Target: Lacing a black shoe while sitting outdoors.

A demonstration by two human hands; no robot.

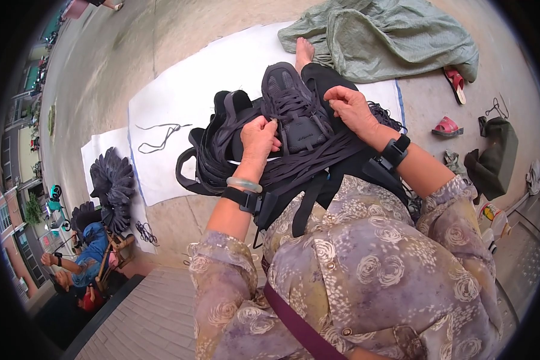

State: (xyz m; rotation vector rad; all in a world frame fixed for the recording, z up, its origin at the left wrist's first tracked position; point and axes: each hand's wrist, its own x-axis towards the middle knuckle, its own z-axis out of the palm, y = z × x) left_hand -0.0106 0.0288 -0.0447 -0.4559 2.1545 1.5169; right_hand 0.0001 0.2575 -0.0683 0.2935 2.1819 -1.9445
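A dark grey lace-up shoe (289,90) lies on my lap, toe pointing away from me. Its grey laces run crosswise over the front, and its tongue (305,133) faces me. At the shoe's left side is my left hand (260,141), its fingers closed in a pinch; what they hold is hidden. My right hand (352,109) is raised to the right of the shoe with thumb and fingers pinched together, and anything between them is too small to make out. Long flat dark laces (318,163) lie in a bundle across my lap. Further black shoe parts (227,111) are heaped left of the shoe.
A white sheet (180,90) covers the ground ahead, with a loose dark lace (159,139) on it. Grey-green cloth (390,42) lies at the far right. Red sandals (447,127) sit on the right. Left, another person (93,255) sits near a dark fanned pile (112,186).
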